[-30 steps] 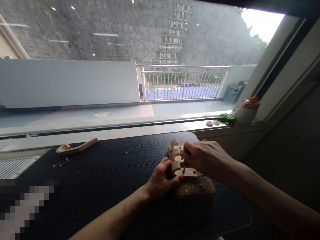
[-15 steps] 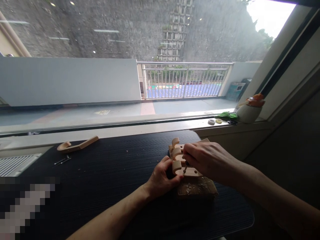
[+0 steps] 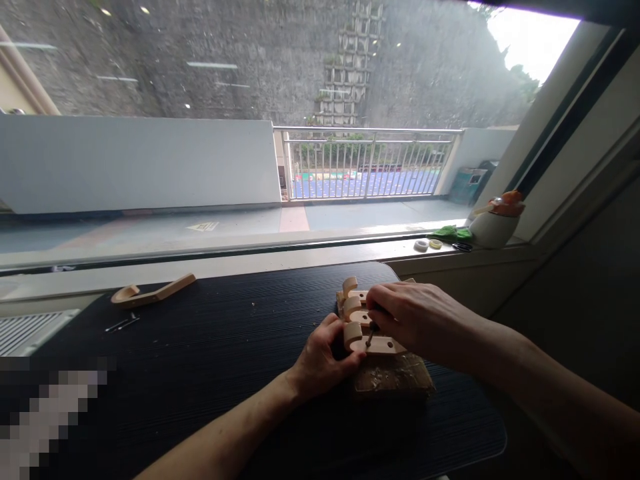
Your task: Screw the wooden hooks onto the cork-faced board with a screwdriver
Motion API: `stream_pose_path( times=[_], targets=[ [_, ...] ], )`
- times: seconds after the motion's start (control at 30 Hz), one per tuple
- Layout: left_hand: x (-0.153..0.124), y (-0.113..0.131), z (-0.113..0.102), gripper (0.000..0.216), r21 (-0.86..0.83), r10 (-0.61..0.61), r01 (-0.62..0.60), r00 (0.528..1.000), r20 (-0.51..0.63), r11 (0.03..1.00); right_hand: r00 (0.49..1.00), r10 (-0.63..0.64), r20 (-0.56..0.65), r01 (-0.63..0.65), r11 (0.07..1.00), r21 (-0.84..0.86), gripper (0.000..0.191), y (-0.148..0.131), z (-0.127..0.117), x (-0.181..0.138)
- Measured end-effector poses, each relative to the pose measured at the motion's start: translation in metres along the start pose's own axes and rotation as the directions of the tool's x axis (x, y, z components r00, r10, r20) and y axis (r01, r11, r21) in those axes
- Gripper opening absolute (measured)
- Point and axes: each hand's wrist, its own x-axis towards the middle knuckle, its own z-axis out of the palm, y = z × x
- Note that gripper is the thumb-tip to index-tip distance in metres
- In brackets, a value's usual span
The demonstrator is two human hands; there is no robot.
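Note:
Three pale wooden hooks lie side by side across a brown, tape-covered block (image 3: 393,375). My left hand (image 3: 320,353) grips the nearest wooden hook (image 3: 379,345) at its curled end, thumb along the near edge and fingers behind the curl. Closed around a screwdriver (image 3: 371,333), my right hand (image 3: 413,313) hides its handle; the thin shaft points down at a spot beside the curl. A dark hole shows farther along that hook. Behind it, the middle hook (image 3: 353,308) and the far hook (image 3: 350,288) are partly covered by my right hand.
Another wooden hook (image 3: 153,293) lies at the left of the black table (image 3: 225,373), with several screws (image 3: 123,324) near it. On the windowsill stand tape rolls (image 3: 421,245), a green cloth (image 3: 451,233), dark scissors (image 3: 462,247) and a white bottle (image 3: 495,227) with an orange top.
The view has shifted slightly. Both hands keep their places on the hook and screwdriver, and nothing else has visibly moved.

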Motion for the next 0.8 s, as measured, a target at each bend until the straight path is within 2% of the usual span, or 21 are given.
stream_pose_path(
  times=[0.17, 0.33, 0.5, 0.67, 0.8],
  targets=[
    [0.0, 0.0, 0.0, 0.014, 0.027, -0.002, 0.002, 1.0, 0.002, 1.0, 0.999, 0.008, -0.034, -0.008, 1.0, -0.001, 0.021, 0.002, 0.009, 0.004],
    [0.0, 0.001, 0.0, 0.014, 0.054, -0.008, 0.008, 1.0, 0.008, 0.999, 0.993, 0.106, -0.054, -0.109, 0.993, -0.051, 0.024, 0.001, 0.018, 0.007],
    [-0.001, -0.001, -0.001, 0.015, 0.06, -0.001, 0.001, 1.0, 0.01, 0.998, 0.99, 0.14, -0.018, -0.141, 0.986, -0.091, 0.026, -0.001, 0.01, 0.006],
    [-0.001, -0.001, -0.001, 0.023, 0.047, -0.001, 0.0, 1.0, 0.008, 0.999, 0.995, 0.093, 0.025, -0.091, 0.993, -0.07, 0.018, -0.003, -0.004, 0.001],
    [-0.001, 0.0, -0.001, 0.02, 0.059, 0.0, 0.0, 1.0, 0.001, 0.998, 0.998, 0.03, 0.051, -0.029, 0.999, -0.015, 0.019, -0.002, -0.004, -0.001]
  ],
)
